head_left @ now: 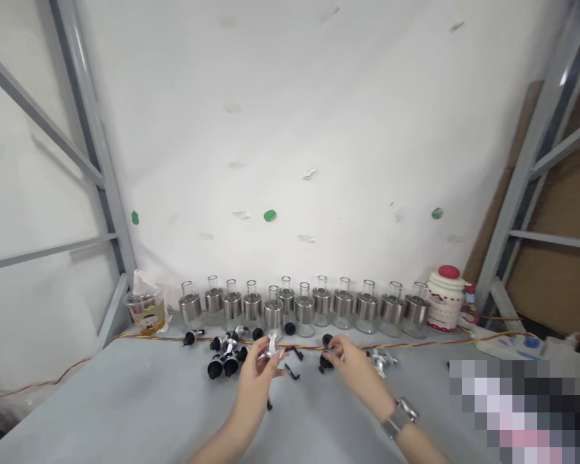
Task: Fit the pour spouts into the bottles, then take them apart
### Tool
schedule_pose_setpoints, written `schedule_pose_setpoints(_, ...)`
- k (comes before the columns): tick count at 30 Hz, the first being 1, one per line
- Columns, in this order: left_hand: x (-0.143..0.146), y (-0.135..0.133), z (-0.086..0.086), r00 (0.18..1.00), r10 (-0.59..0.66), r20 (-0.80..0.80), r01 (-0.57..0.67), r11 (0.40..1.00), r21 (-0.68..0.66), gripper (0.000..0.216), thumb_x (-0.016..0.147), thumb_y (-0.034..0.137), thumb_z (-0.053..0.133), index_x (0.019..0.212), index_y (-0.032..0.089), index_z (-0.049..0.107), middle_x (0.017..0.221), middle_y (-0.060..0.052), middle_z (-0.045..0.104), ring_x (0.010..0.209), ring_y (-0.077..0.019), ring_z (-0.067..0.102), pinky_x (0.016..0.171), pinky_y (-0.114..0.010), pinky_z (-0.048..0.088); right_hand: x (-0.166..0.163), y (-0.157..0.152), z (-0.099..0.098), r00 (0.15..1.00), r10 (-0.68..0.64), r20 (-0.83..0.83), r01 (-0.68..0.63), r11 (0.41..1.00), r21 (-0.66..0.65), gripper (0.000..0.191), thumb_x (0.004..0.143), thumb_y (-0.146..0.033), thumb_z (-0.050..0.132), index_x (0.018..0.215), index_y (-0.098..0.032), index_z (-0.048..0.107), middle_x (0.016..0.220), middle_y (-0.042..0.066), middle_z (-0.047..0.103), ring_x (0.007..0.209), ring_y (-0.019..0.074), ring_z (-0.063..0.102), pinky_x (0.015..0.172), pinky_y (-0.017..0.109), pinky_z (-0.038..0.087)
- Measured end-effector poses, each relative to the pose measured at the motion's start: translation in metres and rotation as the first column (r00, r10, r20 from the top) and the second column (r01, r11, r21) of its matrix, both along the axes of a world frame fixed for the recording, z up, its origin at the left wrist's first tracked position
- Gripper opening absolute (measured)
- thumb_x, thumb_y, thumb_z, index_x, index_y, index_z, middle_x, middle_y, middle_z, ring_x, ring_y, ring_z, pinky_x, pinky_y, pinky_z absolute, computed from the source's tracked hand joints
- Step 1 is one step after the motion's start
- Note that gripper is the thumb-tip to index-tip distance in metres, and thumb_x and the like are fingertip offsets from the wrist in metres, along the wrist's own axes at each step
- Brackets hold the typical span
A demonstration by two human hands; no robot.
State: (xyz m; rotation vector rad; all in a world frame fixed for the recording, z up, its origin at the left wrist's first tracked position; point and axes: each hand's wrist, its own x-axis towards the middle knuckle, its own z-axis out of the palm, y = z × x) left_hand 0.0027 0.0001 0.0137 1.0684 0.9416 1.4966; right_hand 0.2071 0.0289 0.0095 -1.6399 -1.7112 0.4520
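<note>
My left hand [258, 367] is closed around a silver metal pourer part [271, 345], which sticks up between thumb and fingers. Farther right, my right hand [350, 361], with a metal-band watch at the wrist, pinches a small black part [327, 352] low over the table; its exact shape is partly hidden by the fingers. Between the hands lie bent black pieces [294, 374]. Left of my left hand is a cluster of silver pourers with black bases [231, 366]. Silver metal parts [381, 362] lie beside my right hand.
A row of glass bottles with steel sleeves [273, 316] stands along the wall. A plastic cup [145, 312] is at the left end, a cream jar with a red lid [445, 299] at the right. A twisted wire [174, 338] crosses the grey table [125, 399].
</note>
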Motion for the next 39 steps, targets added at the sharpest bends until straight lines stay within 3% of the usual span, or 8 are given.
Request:
schedule_pose_setpoints(4,-0.001,0.004,-0.002,0.990,-0.010,0.138,0.019,0.998,-0.068,0.048,0.060,0.036,0.072,0.097,0.017,0.048,0.089,-0.008,0.062,0.087,-0.0265,0.062,0.074,-0.038,0.052,-0.020,-0.010,-0.007,0.974,0.104,0.200,-0.119,0.991,0.064,0.014,0.074,-0.015,0.046,0.083,-0.018,0.055,0.090,0.008,0.057,0.080,0.0192,0.056,0.071,0.027,0.040)
schedule_pose_setpoints(8,0.001,0.006,-0.006,0.980,-0.022,0.198,0.053,0.987,-0.153,0.056,0.053,0.037,0.077,0.096,0.015,0.049,0.082,-0.009,0.065,0.073,-0.0244,0.065,0.072,-0.039,0.052,-0.027,-0.012,-0.012,0.957,0.146,0.249,-0.156,0.988,0.020,0.021,0.075,-0.009,0.042,0.091,-0.014,0.056,0.097,0.012,0.053,0.085,0.0194,0.056,0.078,0.026,0.040)
schedule_pose_setpoints(17,0.001,0.009,-0.014,0.991,-0.064,0.118,0.079,0.989,-0.122,0.047,0.049,0.035,0.078,0.086,0.013,0.059,0.084,-0.007,0.066,0.073,-0.0207,0.064,0.076,-0.038,0.050,-0.030,-0.009,-0.020,0.872,0.074,0.484,-0.107,0.993,0.041,0.042,0.068,0.008,0.033,0.092,-0.014,0.060,0.088,0.011,0.059,0.082,0.0199,0.055,0.078,0.029,0.041)
schedule_pose_setpoints(21,0.000,0.008,-0.015,0.993,-0.108,0.056,0.114,0.987,-0.113,0.044,0.054,0.037,0.075,0.087,0.013,0.060,0.086,-0.006,0.065,0.074,-0.0196,0.063,0.075,-0.036,0.051,-0.033,-0.011,-0.017,0.879,0.091,0.469,-0.140,0.988,0.069,0.040,0.067,0.007,0.035,0.091,-0.012,0.061,0.091,0.014,0.058,0.085,0.0224,0.052,0.081,0.031,0.039)
schedule_pose_setpoints(27,0.000,0.008,-0.017,0.990,-0.139,0.011,0.139,0.984,-0.115,0.043,0.058,0.036,0.073,0.091,0.014,0.059,0.085,-0.005,0.065,0.073,-0.0179,0.063,0.074,-0.034,0.051,-0.026,-0.010,-0.016,0.956,0.175,0.236,-0.202,0.975,0.096,0.036,0.068,0.003,0.036,0.086,-0.017,0.060,0.086,0.009,0.056,0.082,0.0212,0.051,0.078,0.029,0.038)
schedule_pose_setpoints(30,0.001,0.010,-0.018,0.990,-0.137,0.034,0.140,0.980,-0.141,0.046,0.055,0.037,0.075,0.091,0.014,0.058,0.082,-0.005,0.065,0.071,-0.0175,0.063,0.073,-0.033,0.050,-0.023,-0.004,-0.022,0.974,0.224,-0.041,-0.219,0.971,0.096,0.035,0.067,0.001,0.038,0.085,-0.018,0.060,0.084,0.007,0.054,0.078,0.0193,0.051,0.076,0.029,0.038)
schedule_pose_setpoints(34,0.002,0.011,-0.018,0.989,-0.139,0.048,0.145,0.976,-0.160,0.050,0.049,0.039,0.077,0.087,0.013,0.059,0.077,-0.004,0.065,0.067,-0.0179,0.063,0.071,-0.034,0.050,-0.021,0.006,-0.024,0.822,0.195,-0.536,-0.214,0.976,0.026,0.016,0.061,-0.007,0.051,0.069,-0.018,0.062,0.071,0.002,0.055,0.069,0.0173,0.052,0.072,0.030,0.039)
schedule_pose_setpoints(39,0.005,0.007,-0.015,0.978,-0.203,0.039,0.206,0.963,-0.176,0.045,0.048,0.039,0.077,0.081,0.014,0.060,0.074,-0.003,0.063,0.066,-0.0175,0.063,0.069,-0.032,0.049,-0.019,0.004,-0.014,0.647,0.141,-0.750,-0.288,0.955,-0.069,0.016,0.062,-0.022,0.062,0.077,-0.016,0.062,0.066,0.002,0.060,0.062,0.0161,0.058,0.064,0.031,0.045)
